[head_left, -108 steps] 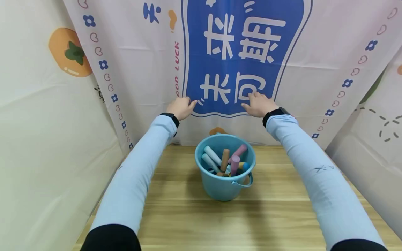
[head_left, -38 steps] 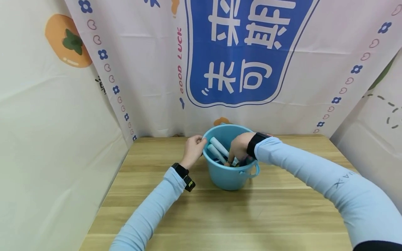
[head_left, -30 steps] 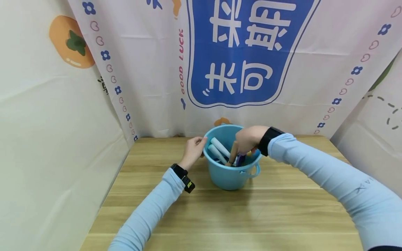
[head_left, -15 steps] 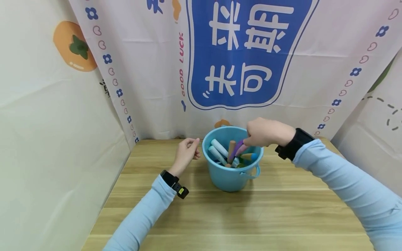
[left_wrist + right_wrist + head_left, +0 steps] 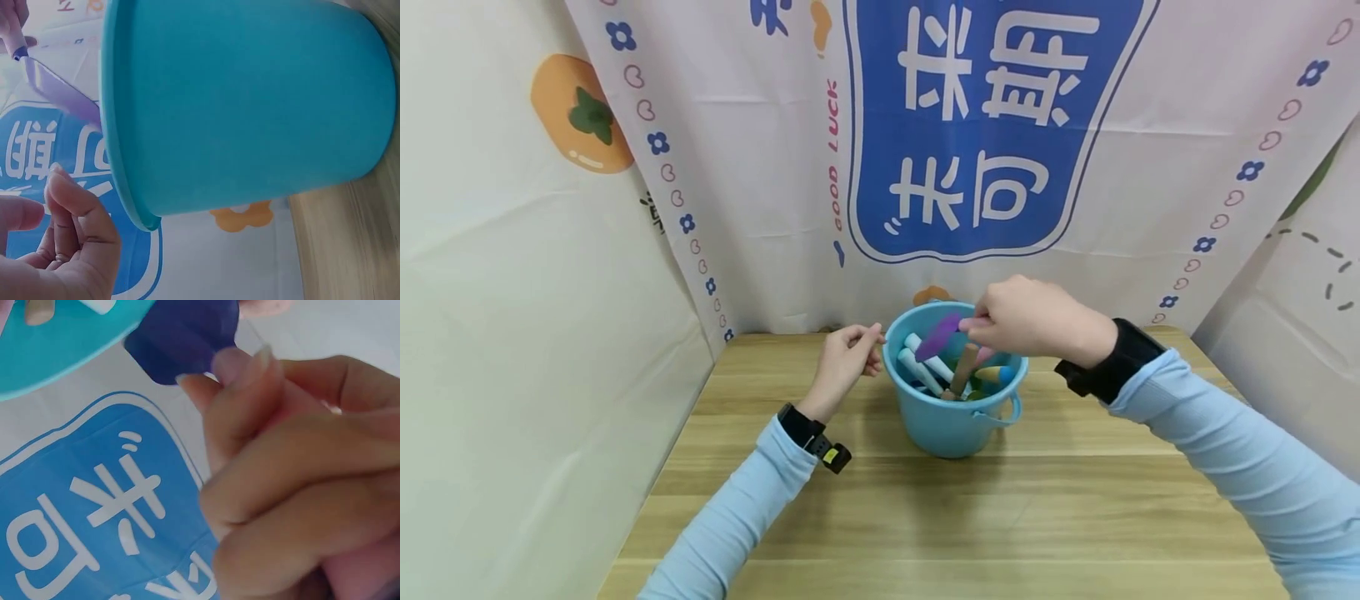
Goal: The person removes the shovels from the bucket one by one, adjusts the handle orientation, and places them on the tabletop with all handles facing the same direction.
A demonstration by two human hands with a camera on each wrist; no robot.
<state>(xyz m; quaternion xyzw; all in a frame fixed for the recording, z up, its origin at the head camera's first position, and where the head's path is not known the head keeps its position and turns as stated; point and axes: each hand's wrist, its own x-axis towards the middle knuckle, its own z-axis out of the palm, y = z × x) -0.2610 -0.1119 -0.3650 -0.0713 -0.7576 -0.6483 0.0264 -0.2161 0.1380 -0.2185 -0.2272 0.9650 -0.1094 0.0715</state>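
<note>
While the right hand (image 5: 1037,321) grips a purple tool (image 5: 937,338) at its 9 o'clock over the bucket (image 5: 942,429), the left hand (image 5: 845,364) just chills loosely curled, empty, bucket at its 3 o'clock.

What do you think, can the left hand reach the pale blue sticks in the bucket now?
Probably yes: the left hand looks empty and is beside the open bucket, near the sticks. Only the purple tool in the right hand may obstruct slightly.
</note>
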